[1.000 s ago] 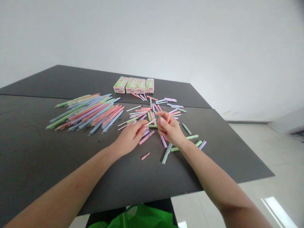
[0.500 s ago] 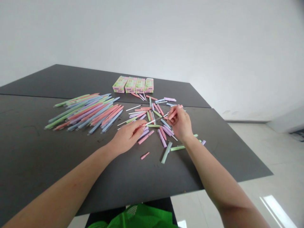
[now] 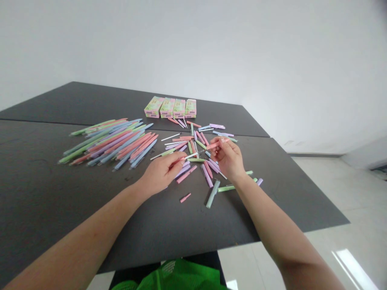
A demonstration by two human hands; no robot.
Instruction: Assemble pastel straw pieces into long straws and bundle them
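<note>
My left hand (image 3: pixel 163 172) is closed in a pinch around a white pen refill (image 3: pixel 191 155), whose dark tip points right. A bit of pink shows at its fingertips. My right hand (image 3: pixel 229 158) grips a pink pen barrel (image 3: pixel 213 145), its near end facing the refill's tip. The two parts lie roughly in line; whether they touch I cannot tell. Below both hands are loose pen parts, among them a purple barrel (image 3: pixel 207 175), a grey-green cap piece (image 3: pixel 213 194) and a small pink tip piece (image 3: pixel 185 197).
Left on the dark table (image 3: pixel 136 225) lies a pile of assembled-looking pens (image 3: pixel 111 141) in several colours. Several pink-and-green boxes (image 3: pixel 167 108) stand in a row at the back, before a white wall. A seam crosses the table behind the pens.
My right hand has turned the pink barrel, bringing its end down and left toward the refill's tip. My left hand has stayed almost still with the refill.
</note>
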